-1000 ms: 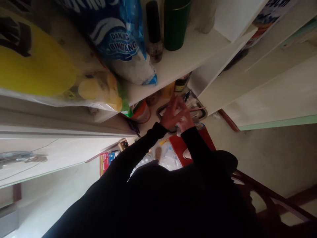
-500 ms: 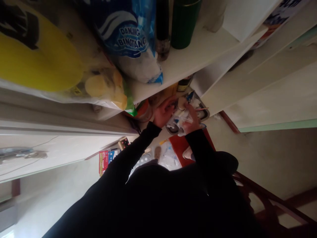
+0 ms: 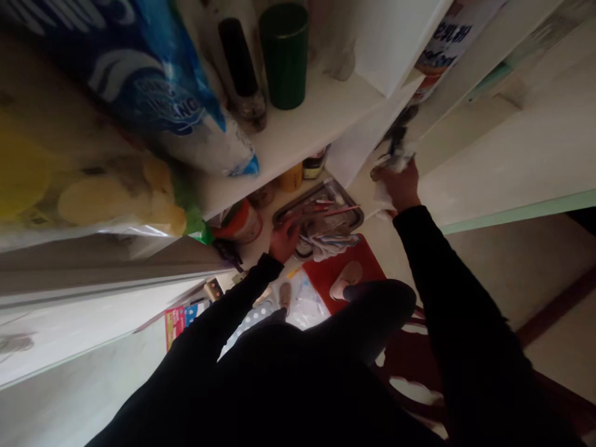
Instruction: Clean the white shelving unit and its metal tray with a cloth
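Note:
My right hand (image 3: pixel 404 186) is raised beside the cupboard's right part, closed around crumpled whitish pieces (image 3: pixel 395 161) that look like plastic or tissue. What exactly they are is blurred. Lower down, a grey metal tray (image 3: pixel 357 216) sits on the lower surface. It holds thin pinkish sticks (image 3: pixel 342 210) and other small items, with a crumpled grey-white cloth or bag (image 3: pixel 333 245) over its near edge. At the tray's left end is my left hand (image 3: pixel 283 241), its fingers apart and reaching over the rim, partly in shadow.
Above, a shelf bears a blue bag (image 3: pixel 158 93), a clear food bag (image 3: pixel 116 198), a black-topped bottle (image 3: pixel 242 68) and a green cup (image 3: pixel 285 56). An orange-red tub (image 3: pixel 246 223) and a dark jar (image 3: pixel 314 164) stand behind the tray. My foot (image 3: pixel 347 279) rests on a red chair seat (image 3: pixel 367 267).
My right hand has left the tray, moving right and up with the crumpled pieces in it. My left hand has shifted slightly to the tray's left end. The view has turned rightward.

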